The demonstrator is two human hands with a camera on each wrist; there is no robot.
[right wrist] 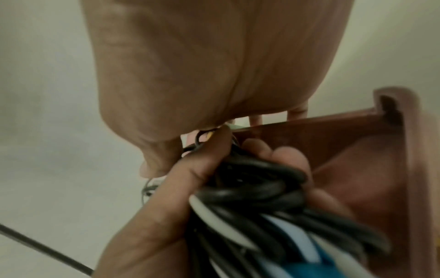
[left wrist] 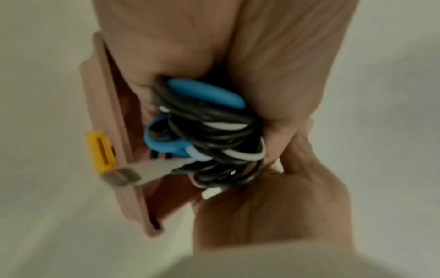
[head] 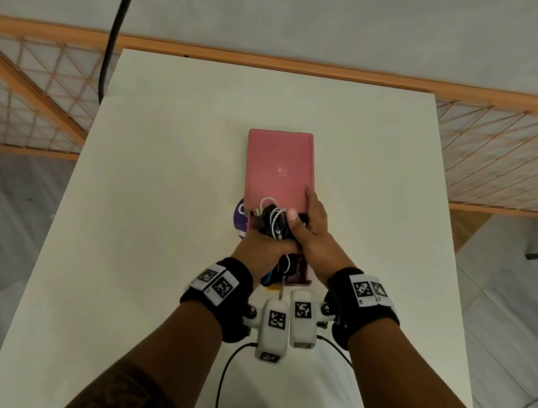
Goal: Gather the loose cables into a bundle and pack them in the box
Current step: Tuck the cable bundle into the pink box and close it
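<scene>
Two hands on cable bundle over pink box, mid-tabletop, nearer front edge. Left hand curls round bundle; right hand pinches it, fingers reaching lid.

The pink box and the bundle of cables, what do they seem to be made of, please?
The pink rectangular box looks like moulded plastic with a matte finish: smooth flat lid, rounded corners, a thick lipped rim. The bundle of black, white and blue cables looks rubber- or plastic-sheathed: smooth, slightly glossy coils with highlights.
</scene>
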